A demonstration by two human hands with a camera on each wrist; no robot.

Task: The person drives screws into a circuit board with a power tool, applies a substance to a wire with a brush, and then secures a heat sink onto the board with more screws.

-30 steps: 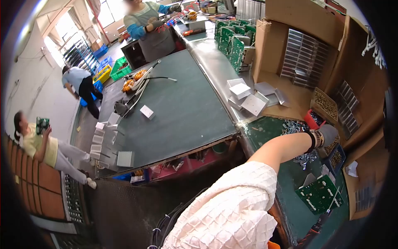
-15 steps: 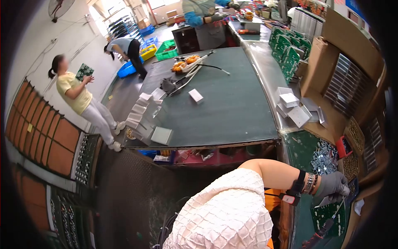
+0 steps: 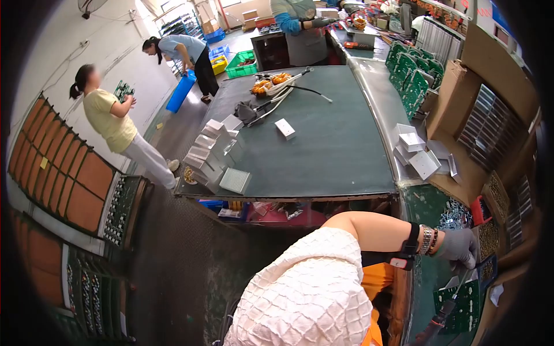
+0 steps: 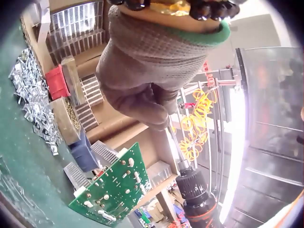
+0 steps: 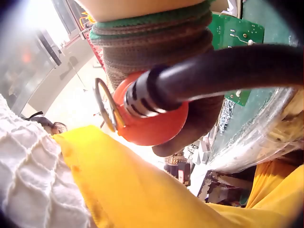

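My gloved left hand (image 3: 460,247) is over the near end of the bench, beside the blue bin (image 3: 487,272). In the left wrist view, its thumb and finger pinch the tip of the long thin bit of an electric screwdriver (image 4: 192,185); any small part between the fingertips is hidden. My gloved right hand (image 5: 140,54) grips the screwdriver's body, and the orange end cap with a metal loop and black cable faces the right wrist camera. Below the bit lies a green circuit board (image 4: 118,185), with finned metal heatsinks (image 4: 104,152) at its edge.
A pile of small metal clips (image 4: 33,95) lies beside a red bin (image 4: 57,81) and a box of brass-coloured screws (image 4: 66,118). Cardboard (image 3: 447,104) walls the bench's right side. Aluminium heatsinks (image 3: 426,164) are stacked farther back. Other people stand beyond the second table (image 3: 323,144).
My left hand has come from the screw boxes to the screwdriver's bit over the board. The head view has swung right. A person in the background has tilted up a blue bin.
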